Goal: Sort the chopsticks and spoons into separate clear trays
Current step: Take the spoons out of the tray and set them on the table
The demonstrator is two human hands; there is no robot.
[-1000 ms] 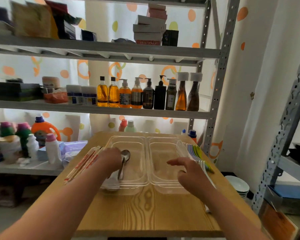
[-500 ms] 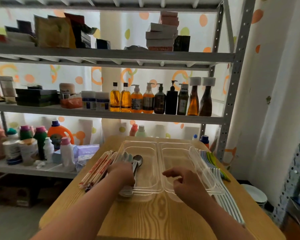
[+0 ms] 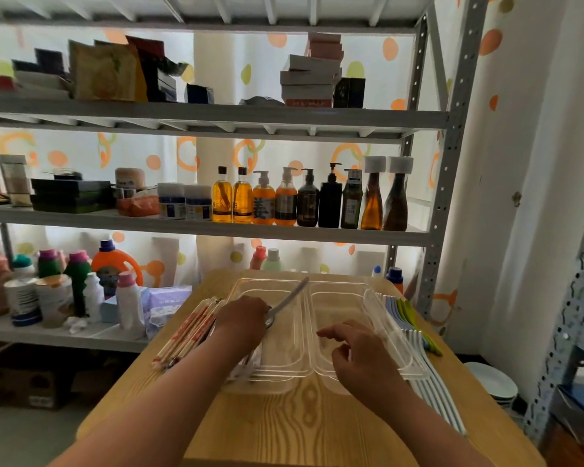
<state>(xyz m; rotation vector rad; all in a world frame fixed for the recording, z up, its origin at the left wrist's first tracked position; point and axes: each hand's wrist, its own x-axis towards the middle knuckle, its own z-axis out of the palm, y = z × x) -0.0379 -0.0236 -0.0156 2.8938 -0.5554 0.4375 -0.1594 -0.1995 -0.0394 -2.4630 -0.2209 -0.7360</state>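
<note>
Over the near edge of a wooden table (image 3: 304,419), a person reached both arms toward two clear trays set side by side and touching. The right hand (image 3: 359,355), nearer the camera, hovered low over the near end of the right tray (image 3: 337,305), fingers loosely curled and holding nothing. Just beyond, the left hand (image 3: 241,320) lay over the left tray (image 3: 283,348), its fingers hidden under the knuckles but apparently gripping a metal spoon (image 3: 288,299) at the bowl end, the handle tilted up toward the far right. The step in hand looked like placing the first spoon, with sorting barely begun: the right tray appeared bare. Sleeved chopsticks (image 3: 187,335) lay in a bundle on the table just left of the left tray, and a row of plastic spoons (image 3: 428,375) lay along the right tray's outer side. The next move likely called for letting the metal spoon settle flat in the left tray, then reaching for the chopsticks or plastic spoons. Behind the table, bottles (image 3: 285,200) lined a metal shelf (image 3: 196,227).
</note>
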